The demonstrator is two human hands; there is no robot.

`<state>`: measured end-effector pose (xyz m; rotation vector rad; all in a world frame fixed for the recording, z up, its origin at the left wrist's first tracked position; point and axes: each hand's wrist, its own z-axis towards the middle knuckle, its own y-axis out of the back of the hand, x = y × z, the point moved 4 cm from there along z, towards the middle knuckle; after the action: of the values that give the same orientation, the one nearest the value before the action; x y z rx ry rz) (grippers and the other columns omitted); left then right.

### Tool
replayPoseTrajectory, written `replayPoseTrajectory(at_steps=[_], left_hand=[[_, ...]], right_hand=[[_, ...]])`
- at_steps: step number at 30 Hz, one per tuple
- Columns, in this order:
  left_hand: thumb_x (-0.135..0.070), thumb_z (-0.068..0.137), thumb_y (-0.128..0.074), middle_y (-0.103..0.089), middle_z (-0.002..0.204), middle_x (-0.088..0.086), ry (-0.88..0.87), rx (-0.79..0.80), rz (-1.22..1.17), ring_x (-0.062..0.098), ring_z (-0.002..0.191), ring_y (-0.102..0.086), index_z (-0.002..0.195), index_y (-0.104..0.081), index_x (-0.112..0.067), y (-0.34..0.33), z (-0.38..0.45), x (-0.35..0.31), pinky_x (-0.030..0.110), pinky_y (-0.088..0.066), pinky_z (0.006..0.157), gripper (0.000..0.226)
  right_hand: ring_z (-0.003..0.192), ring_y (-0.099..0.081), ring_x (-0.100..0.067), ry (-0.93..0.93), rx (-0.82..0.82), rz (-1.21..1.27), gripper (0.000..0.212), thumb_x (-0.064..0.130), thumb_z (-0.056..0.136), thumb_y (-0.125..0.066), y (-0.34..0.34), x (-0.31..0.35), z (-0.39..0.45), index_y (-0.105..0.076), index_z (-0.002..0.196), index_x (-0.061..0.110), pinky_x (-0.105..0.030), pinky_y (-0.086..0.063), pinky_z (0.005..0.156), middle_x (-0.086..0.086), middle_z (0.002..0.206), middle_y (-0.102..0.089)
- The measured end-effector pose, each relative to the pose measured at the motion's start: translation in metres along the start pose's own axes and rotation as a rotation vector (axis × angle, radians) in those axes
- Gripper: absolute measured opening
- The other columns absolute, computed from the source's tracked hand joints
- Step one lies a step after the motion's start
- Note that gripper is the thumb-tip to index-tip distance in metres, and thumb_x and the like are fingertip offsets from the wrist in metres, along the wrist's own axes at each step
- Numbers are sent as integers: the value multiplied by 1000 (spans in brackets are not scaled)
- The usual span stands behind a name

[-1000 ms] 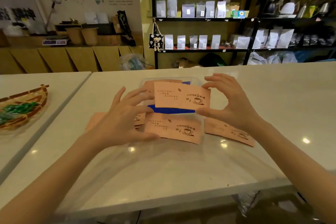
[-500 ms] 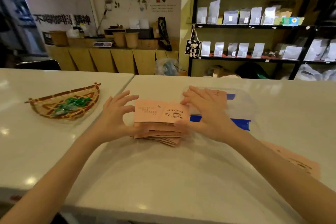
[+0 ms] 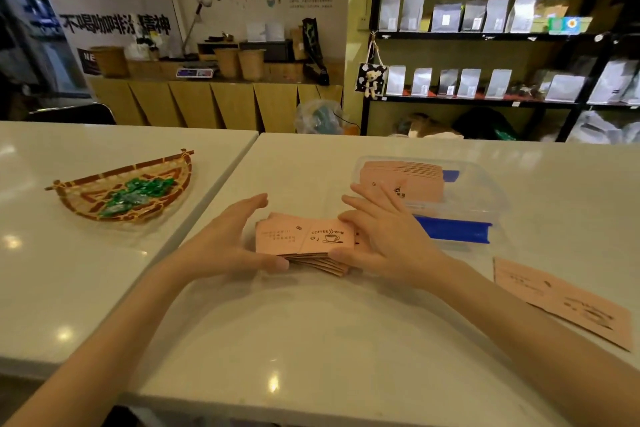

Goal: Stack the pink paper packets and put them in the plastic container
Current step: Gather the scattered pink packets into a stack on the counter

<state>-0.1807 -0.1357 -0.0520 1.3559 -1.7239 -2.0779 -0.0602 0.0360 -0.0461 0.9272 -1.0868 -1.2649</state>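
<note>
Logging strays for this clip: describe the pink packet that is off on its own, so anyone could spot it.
On the white counter, look right of the plastic container. The loose packet lies flat near the right edge, touched by neither hand, unlike the stack or those in the container.

"COFFEE" on top pink packet (image 3: 304, 236)
</note>
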Motion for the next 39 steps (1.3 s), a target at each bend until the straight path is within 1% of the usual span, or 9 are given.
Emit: replayPoseTrajectory(at_steps=[2,5,10,17,22,25,28,33,39], left_hand=[[-72,48,-61,-13,153,-9,-40,-44,24,19,140,-13,138,-11,-36,-1,-3,-7,41,-14,113,109],[-81,52,-42,-4,152,-15,-275,-122,184,9,140,-2,138,-10,-38,-13,-4,-40,35,-3,114,102],[-75,68,-32,19,143,-24,-498,-124,350,-7,129,21,138,5,-40,-36,-5,-95,28,17,107,87],[-74,71,-32,13,152,-13,-749,3,400,3,136,20,140,6,-36,-91,9,-175,40,13,114,87],[-65,78,-35,5,154,-11,-853,115,433,2,137,11,140,2,-31,-129,16,-216,29,14,108,81],[-60,80,-40,1,154,-12,-831,236,353,4,139,-1,140,0,-33,-145,15,-232,23,-1,108,77],[-58,80,-42,-3,154,-11,-773,316,313,9,139,-12,140,-3,-33,-160,15,-237,28,-15,110,76],[-54,83,-41,-10,154,-6,-730,355,303,11,139,-14,142,-9,-28,-170,24,-233,26,-13,110,71],[-44,87,-41,-32,147,2,-716,343,297,15,132,-32,139,-21,-18,-170,31,-232,24,-23,106,62]], right_hand=[[142,-1,-12,15,24,-19,70,68,77,-29,1,2,0,-34,135,29,-30,16,108,6,152,-23],[141,-2,-8,-21,20,66,68,63,81,-33,13,-6,-21,-24,139,29,-24,12,107,8,153,-18],[139,-13,-3,-99,-113,183,66,62,82,-35,34,-25,-55,-19,140,34,-29,-15,114,13,152,-21],[137,-23,-9,-321,-175,103,70,64,78,-32,62,-77,-129,-27,138,29,-21,-15,107,7,148,-33],[139,-19,-13,-465,-104,18,78,70,74,-26,66,-106,-180,-24,139,26,-27,-15,111,2,150,-30],[140,-13,-13,-527,-25,16,88,77,71,-25,65,-116,-201,-22,141,24,-29,-11,112,1,152,-25],[141,-6,-12,-590,51,17,79,66,79,-37,61,-124,-217,-19,142,21,-29,-6,113,2,154,-18],[141,-8,-14,-611,137,-12,78,65,78,-42,51,-137,-233,-27,140,20,-31,-8,113,1,153,-23],[138,-19,-15,-592,34,71,61,56,79,-52,57,-138,-236,-45,129,22,-29,-16,110,2,143,-41]])
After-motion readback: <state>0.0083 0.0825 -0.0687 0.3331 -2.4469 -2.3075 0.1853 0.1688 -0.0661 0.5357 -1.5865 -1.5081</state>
